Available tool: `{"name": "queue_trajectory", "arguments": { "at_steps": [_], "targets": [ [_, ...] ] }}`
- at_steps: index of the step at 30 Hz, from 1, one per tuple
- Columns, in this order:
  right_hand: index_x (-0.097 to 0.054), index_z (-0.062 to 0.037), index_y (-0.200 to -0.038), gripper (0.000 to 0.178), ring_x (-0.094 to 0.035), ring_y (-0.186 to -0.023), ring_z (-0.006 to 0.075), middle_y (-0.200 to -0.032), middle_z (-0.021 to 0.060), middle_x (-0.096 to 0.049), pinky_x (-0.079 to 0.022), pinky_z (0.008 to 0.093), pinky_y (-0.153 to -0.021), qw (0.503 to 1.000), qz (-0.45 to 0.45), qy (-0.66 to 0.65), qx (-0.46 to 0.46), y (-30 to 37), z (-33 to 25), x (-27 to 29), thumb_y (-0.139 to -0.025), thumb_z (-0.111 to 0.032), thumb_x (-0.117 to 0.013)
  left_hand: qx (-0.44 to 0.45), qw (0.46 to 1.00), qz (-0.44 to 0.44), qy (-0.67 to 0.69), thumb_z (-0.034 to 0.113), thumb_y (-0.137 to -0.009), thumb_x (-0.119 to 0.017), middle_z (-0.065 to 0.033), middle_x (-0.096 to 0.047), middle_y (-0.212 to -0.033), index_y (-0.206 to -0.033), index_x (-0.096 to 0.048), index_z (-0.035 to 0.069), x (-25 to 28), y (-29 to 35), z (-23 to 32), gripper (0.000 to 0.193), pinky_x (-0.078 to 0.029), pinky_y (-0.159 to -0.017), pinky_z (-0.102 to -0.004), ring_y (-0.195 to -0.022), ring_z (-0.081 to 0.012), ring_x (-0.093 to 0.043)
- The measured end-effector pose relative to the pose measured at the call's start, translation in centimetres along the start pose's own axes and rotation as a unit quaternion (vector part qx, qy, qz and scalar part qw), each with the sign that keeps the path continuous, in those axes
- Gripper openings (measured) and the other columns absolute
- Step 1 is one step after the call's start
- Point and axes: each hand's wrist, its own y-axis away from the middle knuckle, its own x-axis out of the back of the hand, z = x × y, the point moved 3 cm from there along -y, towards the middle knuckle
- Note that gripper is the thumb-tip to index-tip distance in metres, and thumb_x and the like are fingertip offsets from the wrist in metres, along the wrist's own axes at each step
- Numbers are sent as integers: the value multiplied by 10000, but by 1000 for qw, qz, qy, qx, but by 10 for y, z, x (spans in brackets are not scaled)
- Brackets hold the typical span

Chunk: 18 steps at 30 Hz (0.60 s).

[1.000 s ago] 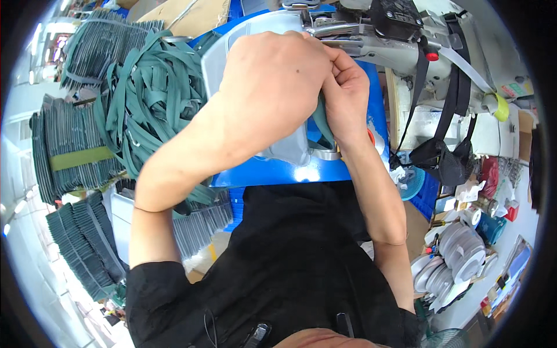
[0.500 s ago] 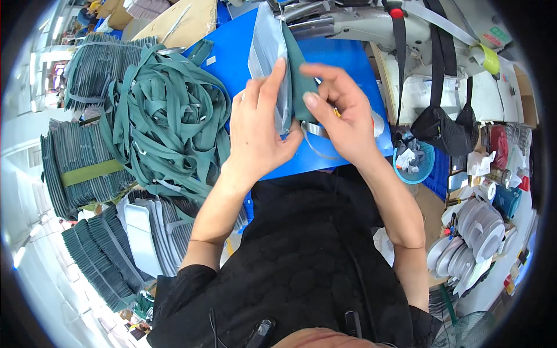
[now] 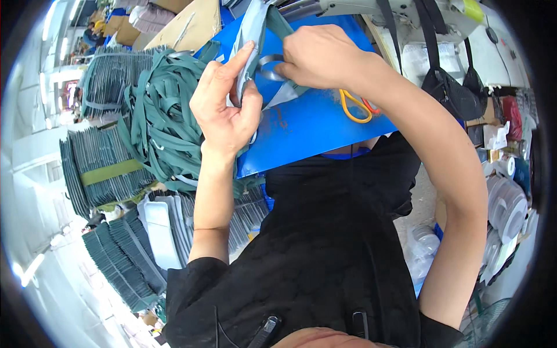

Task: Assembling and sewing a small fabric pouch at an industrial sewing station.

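Observation:
My left hand is closed on a light grey fabric piece, its index finger stretched along the surface and its thumb pressing from the near side. Dark green fabric lies along the right of that piece. Close by on the right, my right hand has its fingers curled and pinches a narrow grey ribbon, which loops toward the fabric. Its fingertips are partly hidden behind the hand. Scissors with yellow-orange handles lie on the blue work surface below my right wrist.
A tangled heap of green straps lies at the left edge of the blue surface. Bundled stacks of green pieces stand farther left. A sewing machine is at the far side. Black mesh pouches hang at the right.
My right hand has moved forward and closed on the ribbon, its forearm now slanting across the right. My left hand has shifted left with the fabric, which leans more. The scissors' handles now show fully.

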Motion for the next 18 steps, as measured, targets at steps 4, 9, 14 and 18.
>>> {"name": "queue_trajectory", "arguments": {
  "at_steps": [4, 9, 14, 18],
  "targets": [
    [-762, -73, -860, 223, -688, -726, 327, -734, 135, -677, -538, 435, -676, 993, 85, -68, -45, 9, -8, 5, -807, -289, -762, -2, 999, 36, -25, -6, -750, -730, -24, -473, -685, -1223, -744, 58, 4, 0, 0, 478, -352, -508, -264, -556, -129, -423],
    [-786, -85, -1050, 327, -684, -854, 294, -943, 102, -686, -545, 414, -756, 921, 228, -263, -175, 30, 11, -19, -748, -207, -761, -98, 985, -17, -143, 130, -723, -850, 14, -452, -683, -1218, -766, 186, -1, -5, 6, 505, -379, -569, -309, -590, -167, -477],
    [-809, -72, -1002, 252, -636, -683, 166, -772, 60, -652, -505, 305, -640, 854, 217, -430, -196, 50, 10, -41, -778, -187, -805, -162, 953, -145, -209, 144, -643, -832, 13, -393, -711, -1273, -745, 225, -13, 0, 11, 642, -381, -584, -304, -586, -160, -441],
    [-805, -15, -1011, 188, -611, -692, 51, -797, 9, -702, -473, 218, -626, 796, 208, -520, -230, 60, -1, -40, -842, -94, -778, -192, 942, -155, -227, 216, -719, -802, 36, -453, -765, -1228, -733, 208, -18, -1, 9, 514, -379, -596, -292, -583, -121, -482]
  ]
}}
